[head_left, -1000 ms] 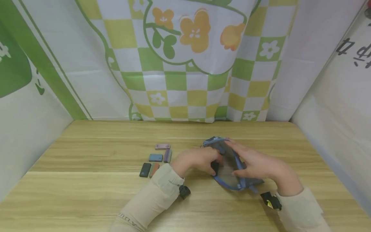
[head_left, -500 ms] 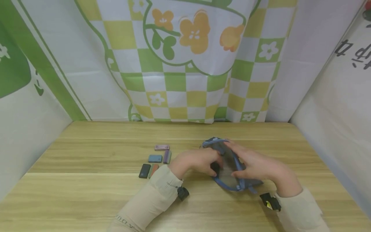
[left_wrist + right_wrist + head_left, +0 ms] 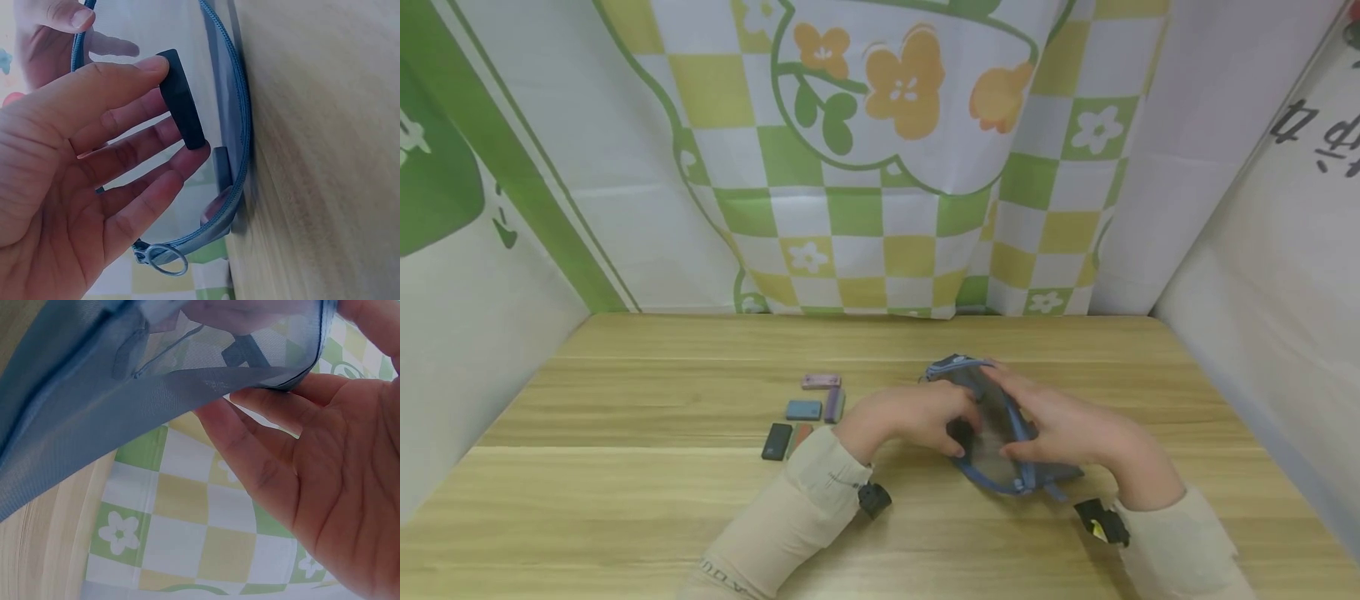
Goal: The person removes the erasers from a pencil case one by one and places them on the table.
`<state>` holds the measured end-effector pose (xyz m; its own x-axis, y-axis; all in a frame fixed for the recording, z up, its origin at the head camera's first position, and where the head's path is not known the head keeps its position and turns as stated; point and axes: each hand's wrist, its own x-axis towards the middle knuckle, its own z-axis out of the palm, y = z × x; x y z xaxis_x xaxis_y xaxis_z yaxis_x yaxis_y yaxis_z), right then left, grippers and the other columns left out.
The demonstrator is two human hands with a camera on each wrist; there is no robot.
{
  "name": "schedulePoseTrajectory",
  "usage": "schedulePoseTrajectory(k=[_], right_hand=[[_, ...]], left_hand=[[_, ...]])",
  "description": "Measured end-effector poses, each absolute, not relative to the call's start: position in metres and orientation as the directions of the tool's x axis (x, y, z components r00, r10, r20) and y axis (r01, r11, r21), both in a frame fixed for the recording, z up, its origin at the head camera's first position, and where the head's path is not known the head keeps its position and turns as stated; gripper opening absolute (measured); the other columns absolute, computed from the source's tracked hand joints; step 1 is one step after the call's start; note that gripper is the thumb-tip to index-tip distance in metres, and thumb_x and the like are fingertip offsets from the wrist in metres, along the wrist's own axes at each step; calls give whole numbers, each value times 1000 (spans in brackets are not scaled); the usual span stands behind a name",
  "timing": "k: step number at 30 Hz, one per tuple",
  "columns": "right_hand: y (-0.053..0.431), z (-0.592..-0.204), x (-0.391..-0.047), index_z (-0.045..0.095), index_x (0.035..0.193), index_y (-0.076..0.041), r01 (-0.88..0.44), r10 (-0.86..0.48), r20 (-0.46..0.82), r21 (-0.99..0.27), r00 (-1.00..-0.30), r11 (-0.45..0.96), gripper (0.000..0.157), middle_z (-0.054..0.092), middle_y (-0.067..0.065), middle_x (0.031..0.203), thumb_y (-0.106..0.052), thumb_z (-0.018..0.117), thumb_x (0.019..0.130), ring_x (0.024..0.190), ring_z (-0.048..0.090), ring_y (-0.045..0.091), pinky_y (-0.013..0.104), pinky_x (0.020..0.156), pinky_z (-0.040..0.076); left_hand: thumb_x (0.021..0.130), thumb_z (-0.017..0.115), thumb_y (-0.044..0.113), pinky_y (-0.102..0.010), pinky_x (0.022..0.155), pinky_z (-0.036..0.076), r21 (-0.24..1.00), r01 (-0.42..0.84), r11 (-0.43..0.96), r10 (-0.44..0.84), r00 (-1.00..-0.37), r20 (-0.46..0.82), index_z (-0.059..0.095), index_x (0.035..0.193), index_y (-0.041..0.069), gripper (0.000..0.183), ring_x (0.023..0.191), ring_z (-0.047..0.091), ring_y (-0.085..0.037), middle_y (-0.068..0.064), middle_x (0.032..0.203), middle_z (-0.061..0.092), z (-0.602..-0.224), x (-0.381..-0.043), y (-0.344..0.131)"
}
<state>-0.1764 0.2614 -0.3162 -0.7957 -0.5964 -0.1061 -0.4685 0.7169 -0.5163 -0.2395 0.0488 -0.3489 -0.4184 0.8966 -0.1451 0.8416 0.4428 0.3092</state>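
Note:
My left hand [image 3: 917, 417] reaches into the mouth of a blue mesh zip pouch [image 3: 106, 425]. Between thumb and fingertips it pinches a small dark rectangular block [image 3: 181, 100], held inside the rim in the left wrist view. My right hand [image 3: 1067, 425] grips the pouch from the right and keeps its mouth spread. In the right wrist view its fingers [image 3: 250, 450] lie against the outside of the mesh. Lower in the pouch, another dark flat piece [image 3: 222, 169] and a reddish-dark item [image 3: 215, 209] show near the rim.
Left of the pouch, several small blocks lie on the wooden table [image 3: 625, 517]: a black one [image 3: 777, 442], an orange-and-green one [image 3: 801, 437], a blue one [image 3: 803, 410], a purple-and-grey one [image 3: 834, 405] and a pink one [image 3: 821, 381]. A checkered curtain [image 3: 857, 250] hangs behind.
My left hand shifts the dark block slightly within the pouch mouth. The right hand, the pouch and the blocks on the table stay nearly where they were.

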Motion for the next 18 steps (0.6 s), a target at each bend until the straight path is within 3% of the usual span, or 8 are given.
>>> schedulePoseTrajectory(k=[8, 18], right_hand=[[260, -318, -178, 14, 159, -4, -443, -582, -127, -526, -803, 726, 93, 12, 27, 164, -21, 73, 89, 142, 35, 46, 59, 108, 40], [262, -316, -176, 14, 158, -4, -464, -601, -106, -534, -792, 707, 94, 13, 29, 163, -27, 73, 89, 142, 34, 49, 61, 106, 41]], left_hand=[[86, 77, 20, -21, 98, 49, 283, 860, 426, 905, -403, -138, 72, 119, 11, 35, 111, 64, -13, 1, 121, 70, -344, -236, 45], [88, 75, 21, -24, 101, 48, 295, 856, 425, 905, -403, -133, 70, 122, 11, 36, 117, 62, -14, -1, 125, 67, -337, -230, 40]])
